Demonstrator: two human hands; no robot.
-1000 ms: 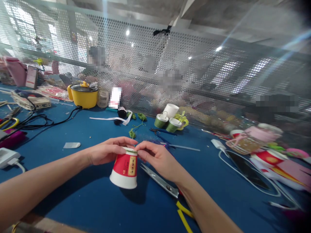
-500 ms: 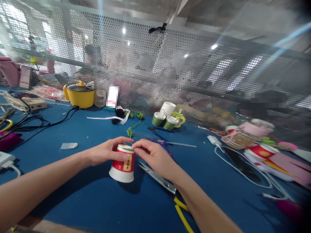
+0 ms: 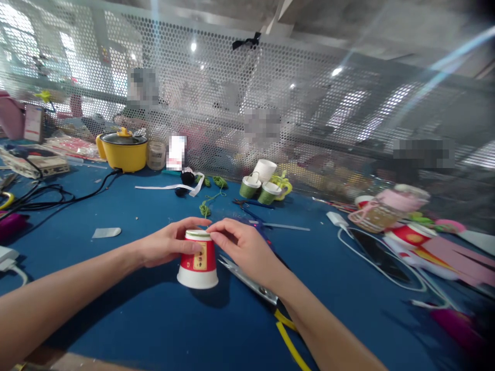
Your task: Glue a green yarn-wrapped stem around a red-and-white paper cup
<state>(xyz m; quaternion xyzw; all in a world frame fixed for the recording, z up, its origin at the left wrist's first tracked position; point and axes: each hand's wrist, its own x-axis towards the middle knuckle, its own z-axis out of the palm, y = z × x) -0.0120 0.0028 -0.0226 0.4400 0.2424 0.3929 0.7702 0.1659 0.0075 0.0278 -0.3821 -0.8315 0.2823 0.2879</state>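
A red and white paper cup (image 3: 197,265) stands upside down, its narrow end up, in front of me. Green yarn (image 3: 198,233) rings its upper edge. My left hand (image 3: 170,242) is closed around the cup's left side, thumb across the red front and fingers over the top. At the right of the upper edge, my right hand (image 3: 240,242) pinches the yarn strand between thumb and fingertips; the exact grip is partly hidden. Behind the hands lies a small loose tangle of the same yarn (image 3: 204,208). Scissors with yellow handles (image 3: 251,281) lie partly beneath my right wrist.
Green-wrapped cups (image 3: 269,193) and blue-handled pliers (image 3: 253,204) lie beyond my hands. At the back left stands a yellow pot (image 3: 126,155). A phone (image 3: 379,255) with white cables, a jar (image 3: 381,208) and another red cup (image 3: 412,236) are at right. A perforated metal screen (image 3: 216,103) closes off the back.
The cup has turned slightly in my left hand and stands straighter, its lower rim shifted right. Both hands keep their hold at the upper edge. The camera view has moved a little.
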